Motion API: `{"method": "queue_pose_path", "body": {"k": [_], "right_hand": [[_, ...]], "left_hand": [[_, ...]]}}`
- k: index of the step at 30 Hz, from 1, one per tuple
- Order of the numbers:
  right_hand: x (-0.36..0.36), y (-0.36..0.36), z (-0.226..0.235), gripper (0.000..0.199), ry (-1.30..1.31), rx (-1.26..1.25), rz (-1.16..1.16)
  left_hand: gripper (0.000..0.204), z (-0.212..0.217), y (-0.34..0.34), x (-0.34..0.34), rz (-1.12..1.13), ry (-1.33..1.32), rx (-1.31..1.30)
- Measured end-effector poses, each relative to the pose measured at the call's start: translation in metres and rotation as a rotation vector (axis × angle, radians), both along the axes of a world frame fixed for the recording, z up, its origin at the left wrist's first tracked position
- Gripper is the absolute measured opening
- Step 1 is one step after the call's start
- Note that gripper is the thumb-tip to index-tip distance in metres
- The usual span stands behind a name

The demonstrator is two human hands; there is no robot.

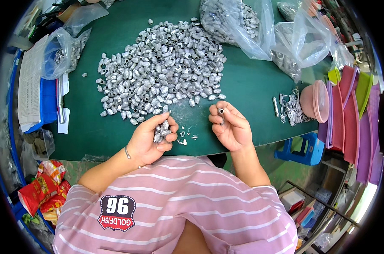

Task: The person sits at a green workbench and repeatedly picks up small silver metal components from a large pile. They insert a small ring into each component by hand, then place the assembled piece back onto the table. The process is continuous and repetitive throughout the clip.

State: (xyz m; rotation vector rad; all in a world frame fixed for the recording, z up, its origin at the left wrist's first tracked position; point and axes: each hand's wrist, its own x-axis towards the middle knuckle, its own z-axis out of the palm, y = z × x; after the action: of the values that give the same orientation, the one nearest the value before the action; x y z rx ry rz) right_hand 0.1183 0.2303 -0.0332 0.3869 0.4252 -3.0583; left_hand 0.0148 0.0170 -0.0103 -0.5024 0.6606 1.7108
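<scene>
My left hand [151, 137] is curled palm up around several small grey metal barrel-shaped parts [161, 130]. Between the thumb and fingers of my right hand [232, 127] is one small hollow metal piece [220, 111], its round opening facing up. A wide heap of the same grey metal parts [162, 67] spreads over the green table [251, 89] beyond both hands. Small pale scraps [182, 134] lie on the table between my hands, nearer the left one.
Clear plastic bags [230, 21] with more parts stand at the far right. A pink tub [315, 101], a pile of metal scraps [291, 108] and stacked coloured bins [349, 110] are on the right. A blue stool [301, 149] stands below; papers [33, 84] lie left.
</scene>
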Motion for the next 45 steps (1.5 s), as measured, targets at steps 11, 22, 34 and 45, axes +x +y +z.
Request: {"method": "queue_pose_path", "body": {"k": [11,22,34,45], "right_hand": [[-0.005,0.031,0.009,0.016,-0.222,0.741,-0.217],[-0.019,0.027,0.007,0.015,-0.051,2.137,-0.175],[-0.004,0.009,0.003,0.015,0.131,0.441,-0.173],[-0.005,0.019,-0.012,0.018,0.133,-0.022,-0.116]], "left_hand": [[0.023,-0.001,0.000,0.001,-0.001,0.002,0.022],[0.023,0.002,0.000,0.002,0.008,-0.005,0.004],[0.023,0.000,0.002,0.001,-0.002,-0.006,0.000],[0.023,0.001,0.000,0.001,0.006,-0.010,0.005]]}}
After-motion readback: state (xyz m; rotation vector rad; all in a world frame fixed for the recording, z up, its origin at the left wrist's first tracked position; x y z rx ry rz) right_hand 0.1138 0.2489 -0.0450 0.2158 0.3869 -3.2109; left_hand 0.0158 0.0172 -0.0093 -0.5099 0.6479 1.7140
